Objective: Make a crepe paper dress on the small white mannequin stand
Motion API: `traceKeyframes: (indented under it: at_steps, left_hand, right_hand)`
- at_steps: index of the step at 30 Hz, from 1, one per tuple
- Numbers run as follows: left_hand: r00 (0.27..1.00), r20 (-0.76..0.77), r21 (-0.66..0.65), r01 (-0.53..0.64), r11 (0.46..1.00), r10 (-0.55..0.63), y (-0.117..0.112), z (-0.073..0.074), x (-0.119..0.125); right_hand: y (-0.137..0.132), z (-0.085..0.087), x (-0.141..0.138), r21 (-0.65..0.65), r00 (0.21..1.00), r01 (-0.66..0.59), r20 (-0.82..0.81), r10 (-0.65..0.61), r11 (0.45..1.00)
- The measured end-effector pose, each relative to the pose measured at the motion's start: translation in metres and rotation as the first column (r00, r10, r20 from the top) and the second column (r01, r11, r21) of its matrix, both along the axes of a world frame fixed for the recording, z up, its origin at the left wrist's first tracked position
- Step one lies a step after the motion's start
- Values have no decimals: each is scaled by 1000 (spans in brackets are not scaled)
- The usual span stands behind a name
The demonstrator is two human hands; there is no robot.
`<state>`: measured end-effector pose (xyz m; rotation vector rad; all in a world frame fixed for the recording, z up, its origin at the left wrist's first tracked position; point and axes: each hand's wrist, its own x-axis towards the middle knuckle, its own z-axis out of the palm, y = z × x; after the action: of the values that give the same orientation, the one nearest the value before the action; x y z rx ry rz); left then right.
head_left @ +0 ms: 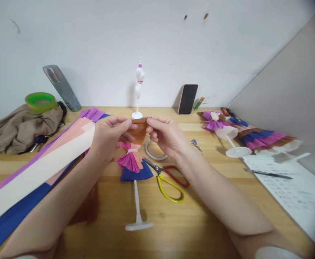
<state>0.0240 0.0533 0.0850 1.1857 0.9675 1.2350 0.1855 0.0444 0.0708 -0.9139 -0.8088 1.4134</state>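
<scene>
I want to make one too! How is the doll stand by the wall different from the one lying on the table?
The standing doll stand is upright on its base; the lying doll stand is flat on the wooden table. The standing one is bare white with a pink neck band; the lying one wears a pink, peach and blue pleated paper dress. Both have a thin white pole and a white base.
</scene>
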Motion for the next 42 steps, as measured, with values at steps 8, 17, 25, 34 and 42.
traceKeyframes:
  at_steps: [8,17,25,34,42]
  left_hand:
    - [998,-15,24,-62,998,63,-1,0,2]
    - [989,38,34,-141,989,140,-1,-3,8]
    - [981,-14,55,-192,980,193,-3,-3,9]
    - [976,-24,81,-213,974,215,-1,-6,10]
    - [979,3,66,-203,977,203,1,-9,9]
  right_hand:
    - [0,-5,-5,73,999,44,-31,-42,996]
    - [1,-10,-10,130,988,151,3,-152,980]
    - [3,-12,-12,122,986,165,-14,-164,979]
    - [4,-15,-12,117,984,176,-28,-174,977]
    - [6,-18,-15,143,977,212,3,-215,967]
